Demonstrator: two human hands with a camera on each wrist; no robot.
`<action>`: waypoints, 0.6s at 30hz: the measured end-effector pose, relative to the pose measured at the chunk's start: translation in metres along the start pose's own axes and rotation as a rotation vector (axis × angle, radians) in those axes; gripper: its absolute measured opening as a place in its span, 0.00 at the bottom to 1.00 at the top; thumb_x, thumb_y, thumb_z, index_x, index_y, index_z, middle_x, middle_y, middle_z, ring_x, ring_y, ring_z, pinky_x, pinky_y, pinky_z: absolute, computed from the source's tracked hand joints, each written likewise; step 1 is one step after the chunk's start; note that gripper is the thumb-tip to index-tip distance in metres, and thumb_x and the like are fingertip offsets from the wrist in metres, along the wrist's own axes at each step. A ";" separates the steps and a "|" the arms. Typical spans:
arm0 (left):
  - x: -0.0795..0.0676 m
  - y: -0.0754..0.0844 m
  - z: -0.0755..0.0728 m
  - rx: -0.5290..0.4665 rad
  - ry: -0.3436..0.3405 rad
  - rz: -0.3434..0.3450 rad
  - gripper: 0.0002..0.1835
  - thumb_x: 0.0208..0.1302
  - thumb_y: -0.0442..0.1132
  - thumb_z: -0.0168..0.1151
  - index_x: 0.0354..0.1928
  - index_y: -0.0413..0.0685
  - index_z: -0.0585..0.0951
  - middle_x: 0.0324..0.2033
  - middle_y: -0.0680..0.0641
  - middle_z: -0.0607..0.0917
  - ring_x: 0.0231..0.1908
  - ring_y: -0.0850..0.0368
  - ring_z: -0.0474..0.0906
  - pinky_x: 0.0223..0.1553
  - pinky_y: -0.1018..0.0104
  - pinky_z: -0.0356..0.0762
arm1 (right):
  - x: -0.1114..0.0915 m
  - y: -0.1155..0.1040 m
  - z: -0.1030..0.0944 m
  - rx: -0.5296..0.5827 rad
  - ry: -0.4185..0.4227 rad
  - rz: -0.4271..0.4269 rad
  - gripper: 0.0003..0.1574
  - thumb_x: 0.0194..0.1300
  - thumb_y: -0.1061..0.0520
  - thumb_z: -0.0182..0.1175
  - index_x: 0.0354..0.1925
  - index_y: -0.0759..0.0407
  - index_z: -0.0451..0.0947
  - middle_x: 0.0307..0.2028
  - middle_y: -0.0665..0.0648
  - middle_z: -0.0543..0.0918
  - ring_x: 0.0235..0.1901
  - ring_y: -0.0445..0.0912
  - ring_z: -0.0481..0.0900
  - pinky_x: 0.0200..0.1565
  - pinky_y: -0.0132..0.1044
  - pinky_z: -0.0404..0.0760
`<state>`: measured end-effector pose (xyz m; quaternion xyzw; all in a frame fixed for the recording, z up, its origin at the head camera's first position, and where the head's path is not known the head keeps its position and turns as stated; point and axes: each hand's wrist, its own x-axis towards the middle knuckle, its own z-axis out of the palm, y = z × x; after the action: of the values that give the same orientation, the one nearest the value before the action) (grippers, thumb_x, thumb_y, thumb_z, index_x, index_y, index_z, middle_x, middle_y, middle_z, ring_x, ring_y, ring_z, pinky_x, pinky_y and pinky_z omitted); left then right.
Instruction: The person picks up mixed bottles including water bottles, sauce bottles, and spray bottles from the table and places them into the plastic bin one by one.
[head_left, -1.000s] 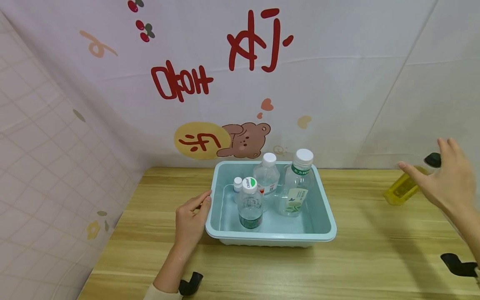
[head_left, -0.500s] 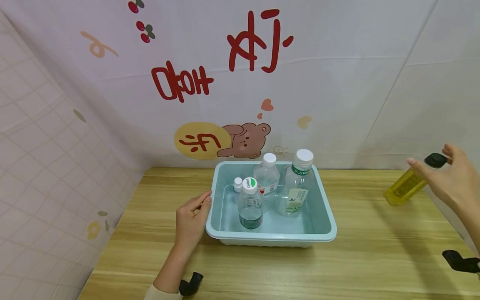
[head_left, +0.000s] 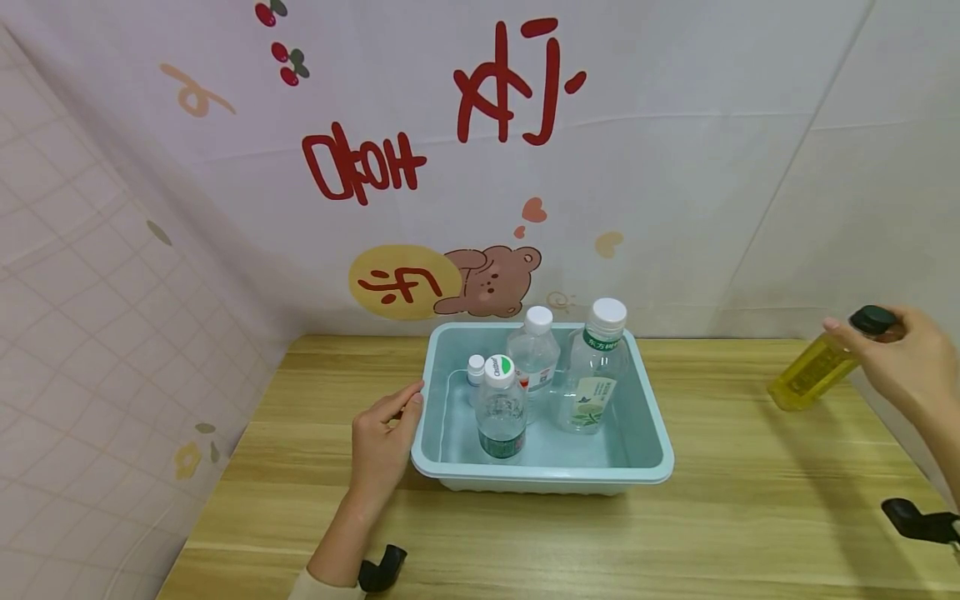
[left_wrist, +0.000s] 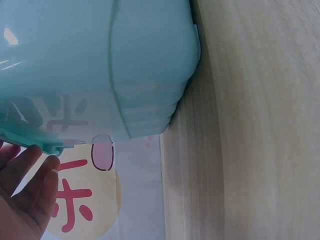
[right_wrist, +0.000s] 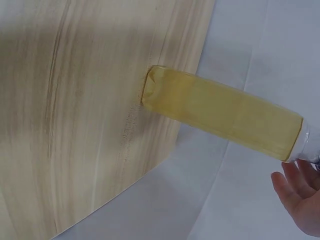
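Observation:
My left hand (head_left: pixel 381 442) touches the left rim of a light blue plastic basin (head_left: pixel 543 473) from outside, fingertips against the lip. The left wrist view shows this hand (left_wrist: pixel 30 195) beside the basin wall (left_wrist: pixel 145 60). Far right, a clear bottle of yellow liquid (head_left: pixel 813 367) with a dark cap stands on the table. My right hand (head_left: pixel 911 358) grips the bottle near its neck, thumb in front and fingers curled behind. In the right wrist view the bottle (right_wrist: pixel 220 110) has its base on the wood; part of the hand (right_wrist: pixel 305 200) is cut off.
Inside the basin stand a large clear bottle (head_left: pixel 592 392), a shorter clear bottle (head_left: pixel 534 342), a green-labelled bottle (head_left: pixel 501 417) and a small white-capped bottle (head_left: pixel 476 367). The wooden table (head_left: pixel 720 533) meets a printed cloth wall (head_left: pixel 675 192) behind.
My right hand has come down to the yellow bottle, and its fingers have closed about the neck. The left hand and the basin stay where they were.

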<state>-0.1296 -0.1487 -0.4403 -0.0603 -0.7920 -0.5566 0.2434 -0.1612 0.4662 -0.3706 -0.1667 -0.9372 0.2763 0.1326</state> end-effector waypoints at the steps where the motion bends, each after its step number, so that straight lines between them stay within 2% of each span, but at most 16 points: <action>1: 0.000 0.000 0.000 -0.001 0.000 0.001 0.12 0.69 0.30 0.69 0.51 0.45 0.91 0.43 0.47 0.92 0.34 0.58 0.82 0.32 0.75 0.80 | 0.000 0.001 0.000 0.005 0.003 0.005 0.55 0.80 0.37 0.52 0.76 0.82 0.48 0.57 0.86 0.64 0.53 0.80 0.66 0.43 0.71 0.71; 4: 0.000 -0.001 0.000 -0.002 -0.001 0.005 0.12 0.69 0.30 0.69 0.52 0.46 0.91 0.43 0.47 0.92 0.34 0.58 0.82 0.32 0.76 0.80 | -0.001 0.002 0.001 0.036 0.008 0.026 0.53 0.80 0.38 0.51 0.74 0.82 0.50 0.59 0.87 0.64 0.57 0.81 0.64 0.45 0.70 0.70; 7: 0.000 0.000 0.000 -0.005 0.000 0.002 0.12 0.69 0.30 0.69 0.52 0.46 0.91 0.43 0.47 0.92 0.34 0.58 0.82 0.32 0.75 0.80 | 0.000 0.005 0.002 0.055 0.018 0.025 0.50 0.81 0.39 0.50 0.72 0.82 0.53 0.57 0.85 0.67 0.53 0.78 0.67 0.39 0.53 0.72; 9: 0.000 0.000 0.000 -0.005 0.001 -0.006 0.12 0.69 0.30 0.69 0.52 0.45 0.91 0.43 0.47 0.92 0.34 0.58 0.82 0.32 0.75 0.80 | 0.001 0.007 0.003 0.058 0.028 0.027 0.49 0.81 0.39 0.49 0.71 0.82 0.55 0.55 0.83 0.69 0.48 0.73 0.69 0.36 0.41 0.67; 11: 0.000 0.001 0.000 -0.006 0.000 -0.014 0.12 0.69 0.30 0.68 0.52 0.45 0.91 0.43 0.46 0.92 0.34 0.57 0.82 0.31 0.75 0.81 | 0.001 0.009 0.004 0.060 0.037 0.029 0.49 0.81 0.39 0.49 0.72 0.81 0.55 0.54 0.82 0.71 0.44 0.67 0.69 0.34 0.35 0.64; 14: 0.000 0.003 0.000 -0.003 -0.003 -0.022 0.12 0.69 0.31 0.68 0.52 0.45 0.91 0.43 0.46 0.92 0.34 0.57 0.82 0.31 0.74 0.81 | 0.002 0.010 0.005 0.062 0.045 0.023 0.48 0.81 0.39 0.49 0.72 0.81 0.57 0.54 0.82 0.72 0.39 0.58 0.69 0.33 0.32 0.63; 18: 0.000 0.003 0.000 0.002 -0.002 -0.030 0.12 0.69 0.31 0.68 0.52 0.44 0.91 0.43 0.46 0.92 0.34 0.57 0.82 0.31 0.74 0.81 | 0.002 0.010 0.006 0.062 0.040 0.004 0.45 0.82 0.40 0.49 0.69 0.82 0.60 0.54 0.82 0.74 0.39 0.59 0.71 0.34 0.32 0.63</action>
<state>-0.1282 -0.1473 -0.4374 -0.0489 -0.7938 -0.5591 0.2343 -0.1623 0.4720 -0.3803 -0.1700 -0.9250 0.3020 0.1559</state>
